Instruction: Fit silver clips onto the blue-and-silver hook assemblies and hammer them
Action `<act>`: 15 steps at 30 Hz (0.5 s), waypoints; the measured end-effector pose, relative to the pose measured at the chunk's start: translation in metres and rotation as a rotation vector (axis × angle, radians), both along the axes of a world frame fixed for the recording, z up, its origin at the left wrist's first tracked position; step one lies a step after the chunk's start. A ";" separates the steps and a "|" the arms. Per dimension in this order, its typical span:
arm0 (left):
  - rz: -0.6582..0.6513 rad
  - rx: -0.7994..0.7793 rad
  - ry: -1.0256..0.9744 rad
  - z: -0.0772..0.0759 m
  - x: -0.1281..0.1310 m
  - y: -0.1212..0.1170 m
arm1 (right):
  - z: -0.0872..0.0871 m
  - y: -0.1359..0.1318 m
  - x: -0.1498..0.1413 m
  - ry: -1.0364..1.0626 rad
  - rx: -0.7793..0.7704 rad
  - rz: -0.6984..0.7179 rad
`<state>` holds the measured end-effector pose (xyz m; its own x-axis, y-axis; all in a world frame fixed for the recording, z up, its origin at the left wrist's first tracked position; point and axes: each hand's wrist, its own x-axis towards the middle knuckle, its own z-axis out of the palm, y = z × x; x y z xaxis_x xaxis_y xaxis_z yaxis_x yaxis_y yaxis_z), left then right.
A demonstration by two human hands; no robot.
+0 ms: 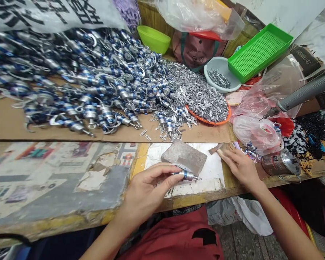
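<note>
My left hand (148,187) pinches a small silver swivel clip with a blue band (188,176), holding it level just in front of a grey stone block (184,156) on the bench. My right hand (239,166) rests on the bench edge to the right, its fingers closing over the wooden handle of a small hammer (216,148) lying beside the block.
A large heap of blue-and-silver clips (92,79) covers the cardboard (5,122) at the back left. An orange dish (222,117) heaped with small metal plates, a white bowl of pins (220,74), a green bowl (153,38), a green tray (260,50), a metal can (281,164) and plastic bags (257,131) crowd the right.
</note>
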<state>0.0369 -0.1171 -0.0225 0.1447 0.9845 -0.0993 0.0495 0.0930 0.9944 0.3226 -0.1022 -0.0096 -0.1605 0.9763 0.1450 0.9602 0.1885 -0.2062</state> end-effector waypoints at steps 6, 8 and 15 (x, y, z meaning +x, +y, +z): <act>0.112 0.337 0.204 0.002 0.000 -0.003 | -0.005 0.092 -0.100 -0.053 0.120 0.483; 0.126 0.401 0.238 0.004 0.001 -0.005 | -0.007 0.111 -0.118 -0.113 0.040 0.530; 0.134 0.459 0.243 0.007 0.003 -0.001 | -0.014 0.119 -0.104 -0.027 0.034 0.460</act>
<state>0.0397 -0.1177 -0.0158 0.0411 0.9429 0.3304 0.3004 -0.3270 0.8960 0.2189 0.0166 -0.0234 -0.5801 0.7975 0.1656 0.7801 0.6024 -0.1687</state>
